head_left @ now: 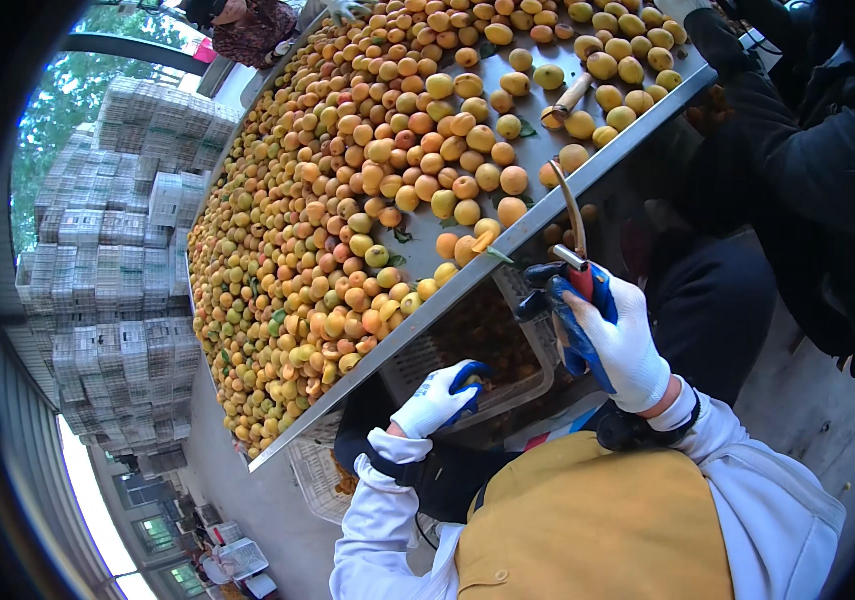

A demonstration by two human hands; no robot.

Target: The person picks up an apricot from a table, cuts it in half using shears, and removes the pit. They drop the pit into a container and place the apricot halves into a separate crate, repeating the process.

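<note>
My right hand (615, 335), in a white and blue glove, grips a curved-blade knife (572, 215) with a red handle, its blade pointing up toward the table edge. Just left of the blade tip, halved apricots (467, 245) lie at the metal table's rim (547, 215). My left hand (439, 398), gloved the same way, is curled below the table edge over a clear plastic crate (492, 345) of dark fruit pieces; whether it holds anything is hidden. The long metal table carries a mass of yellow-orange apricots (347, 200).
A second wood-handled knife (569, 97) lies among the fruit. A person in dark clothes (807, 150) stands at the right, another at the table's far end (247, 25). Stacks of pale plastic crates (122, 260) rise at the left. More crates (317, 475) sit under the table.
</note>
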